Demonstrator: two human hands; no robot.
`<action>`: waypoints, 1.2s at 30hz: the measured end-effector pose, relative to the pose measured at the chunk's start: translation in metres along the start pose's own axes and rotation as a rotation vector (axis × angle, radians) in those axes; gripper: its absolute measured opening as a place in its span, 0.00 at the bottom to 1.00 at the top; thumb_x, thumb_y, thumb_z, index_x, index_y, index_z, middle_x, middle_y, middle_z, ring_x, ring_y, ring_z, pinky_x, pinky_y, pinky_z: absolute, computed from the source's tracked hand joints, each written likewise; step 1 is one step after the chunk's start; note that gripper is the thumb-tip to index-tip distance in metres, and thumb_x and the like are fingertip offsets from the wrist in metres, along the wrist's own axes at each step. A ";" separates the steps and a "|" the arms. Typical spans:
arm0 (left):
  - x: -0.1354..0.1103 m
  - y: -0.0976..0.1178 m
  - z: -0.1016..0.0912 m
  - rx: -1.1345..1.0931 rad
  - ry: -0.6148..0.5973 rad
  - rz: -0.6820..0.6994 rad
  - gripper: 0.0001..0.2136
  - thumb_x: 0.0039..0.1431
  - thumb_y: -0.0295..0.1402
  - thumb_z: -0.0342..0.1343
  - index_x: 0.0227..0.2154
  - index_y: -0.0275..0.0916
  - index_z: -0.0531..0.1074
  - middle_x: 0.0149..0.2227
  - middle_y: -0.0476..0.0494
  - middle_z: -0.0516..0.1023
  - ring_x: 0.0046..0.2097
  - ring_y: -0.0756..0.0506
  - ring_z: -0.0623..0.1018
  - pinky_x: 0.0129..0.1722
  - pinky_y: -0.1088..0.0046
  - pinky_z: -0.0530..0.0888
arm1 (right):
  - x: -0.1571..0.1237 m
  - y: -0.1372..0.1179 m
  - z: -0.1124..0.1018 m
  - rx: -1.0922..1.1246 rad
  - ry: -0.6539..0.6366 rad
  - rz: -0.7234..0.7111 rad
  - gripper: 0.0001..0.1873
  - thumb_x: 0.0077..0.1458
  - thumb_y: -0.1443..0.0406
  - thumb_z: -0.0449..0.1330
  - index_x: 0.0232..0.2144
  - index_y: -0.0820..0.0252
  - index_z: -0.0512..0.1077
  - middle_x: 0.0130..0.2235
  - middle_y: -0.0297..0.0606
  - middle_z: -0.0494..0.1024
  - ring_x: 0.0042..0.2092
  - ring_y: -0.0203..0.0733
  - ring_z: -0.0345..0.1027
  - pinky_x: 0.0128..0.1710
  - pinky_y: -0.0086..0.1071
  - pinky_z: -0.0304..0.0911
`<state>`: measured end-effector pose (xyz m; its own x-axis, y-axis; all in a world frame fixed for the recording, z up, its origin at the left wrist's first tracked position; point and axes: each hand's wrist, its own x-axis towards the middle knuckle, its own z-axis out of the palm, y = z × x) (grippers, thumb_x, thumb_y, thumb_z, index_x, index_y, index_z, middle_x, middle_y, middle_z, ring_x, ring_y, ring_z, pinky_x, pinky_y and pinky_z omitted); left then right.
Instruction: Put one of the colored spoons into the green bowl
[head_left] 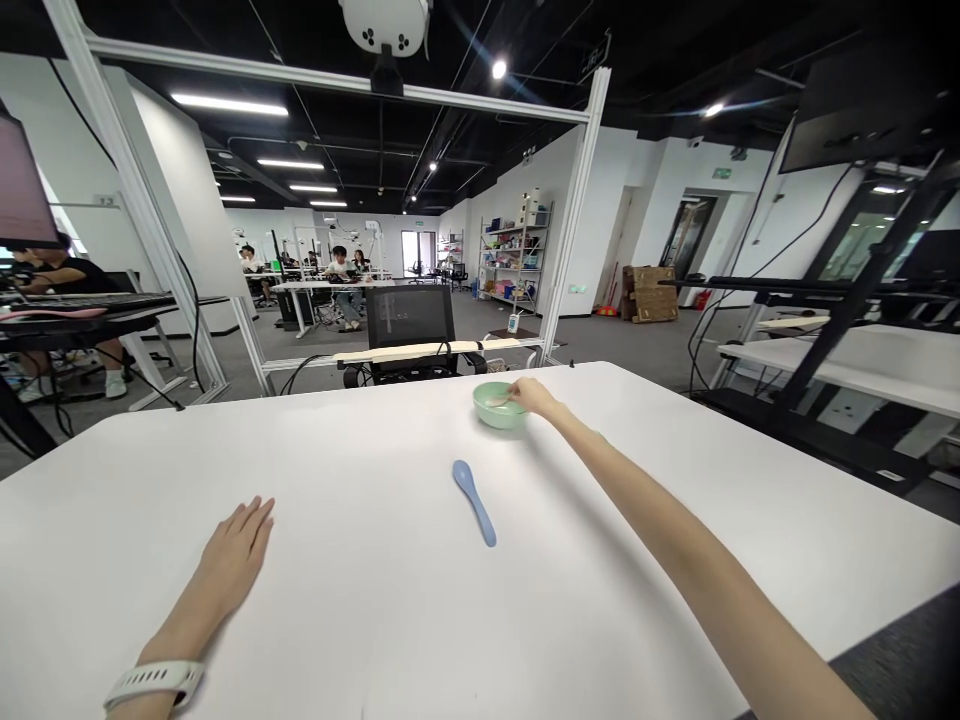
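Near the far edge of the white table (337,500) stands a light green bowl (501,417), upright. My right hand (534,396) reaches over its right rim, fingers closed on a small pale beige spoon (498,402) whose end is inside the bowl. Part of that spoon is hidden by the fingers. A blue spoon (474,502) lies on the table in front of the bowl, its scoop toward the far side, touched by neither hand. On the left, my left hand (238,548) rests flat on the tabletop, fingers stretched out and holding nothing.
A metal frame (337,75) rises behind the table, and a black mesh chair (410,318) stands beyond its far edge. Dark monitor stands flank the table. Farther back are people at desks, a stocked shelf (517,255) and a wooden crate (649,293).
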<state>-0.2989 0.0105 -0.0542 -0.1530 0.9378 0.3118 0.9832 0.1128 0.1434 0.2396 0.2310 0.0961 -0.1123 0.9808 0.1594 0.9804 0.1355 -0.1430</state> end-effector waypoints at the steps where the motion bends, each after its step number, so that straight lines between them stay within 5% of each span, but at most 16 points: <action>1: 0.000 -0.001 0.001 0.001 0.007 0.005 0.33 0.68 0.43 0.34 0.63 0.31 0.73 0.68 0.29 0.74 0.70 0.32 0.72 0.69 0.48 0.70 | -0.003 0.004 -0.003 0.002 0.032 -0.005 0.18 0.68 0.70 0.56 0.54 0.63 0.82 0.54 0.49 0.84 0.54 0.48 0.77 0.50 0.29 0.65; 5: 0.002 -0.005 0.008 0.003 0.047 0.025 0.32 0.67 0.42 0.35 0.62 0.32 0.75 0.66 0.29 0.76 0.69 0.33 0.74 0.68 0.48 0.71 | -0.029 0.039 -0.014 0.024 0.169 0.013 0.22 0.73 0.69 0.46 0.53 0.70 0.78 0.52 0.58 0.82 0.54 0.51 0.75 0.51 0.33 0.65; 11: 0.004 -0.008 0.015 0.006 0.071 0.026 0.33 0.64 0.43 0.36 0.61 0.31 0.75 0.66 0.29 0.76 0.68 0.32 0.74 0.68 0.48 0.71 | -0.099 0.122 0.003 0.003 0.134 0.324 0.18 0.64 0.58 0.65 0.43 0.71 0.79 0.41 0.59 0.83 0.42 0.55 0.78 0.39 0.35 0.65; 16: 0.005 -0.010 0.016 0.000 0.080 0.027 0.34 0.64 0.44 0.36 0.60 0.31 0.76 0.65 0.29 0.77 0.68 0.31 0.74 0.67 0.47 0.71 | -0.142 0.151 0.027 0.085 0.114 0.510 0.08 0.54 0.64 0.70 0.27 0.62 0.78 0.32 0.53 0.82 0.36 0.53 0.79 0.33 0.35 0.63; 24: 0.007 -0.011 0.014 0.006 0.043 0.014 0.35 0.64 0.46 0.34 0.62 0.31 0.75 0.67 0.30 0.76 0.69 0.31 0.73 0.69 0.48 0.70 | -0.171 0.113 0.035 0.355 0.225 0.466 0.14 0.52 0.62 0.65 0.19 0.54 0.67 0.24 0.39 0.75 0.29 0.44 0.69 0.31 0.33 0.57; 31: 0.006 -0.012 0.014 -0.005 0.059 0.026 0.34 0.65 0.45 0.35 0.61 0.33 0.75 0.65 0.30 0.77 0.68 0.31 0.74 0.67 0.47 0.72 | -0.184 0.052 0.050 0.515 0.132 0.344 0.17 0.51 0.58 0.64 0.18 0.54 0.63 0.20 0.31 0.67 0.26 0.38 0.60 0.27 0.32 0.50; 36: 0.007 -0.012 0.015 0.003 0.069 0.024 0.34 0.64 0.45 0.35 0.60 0.34 0.76 0.65 0.32 0.78 0.68 0.32 0.74 0.68 0.49 0.71 | -0.183 0.036 0.057 0.542 0.105 0.317 0.23 0.48 0.55 0.67 0.17 0.52 0.57 0.21 0.29 0.62 0.26 0.36 0.54 0.26 0.32 0.47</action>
<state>-0.3107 0.0209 -0.0682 -0.1362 0.9154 0.3789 0.9869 0.0921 0.1321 0.2858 0.0644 0.0059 0.2132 0.9697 0.1191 0.7394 -0.0805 -0.6684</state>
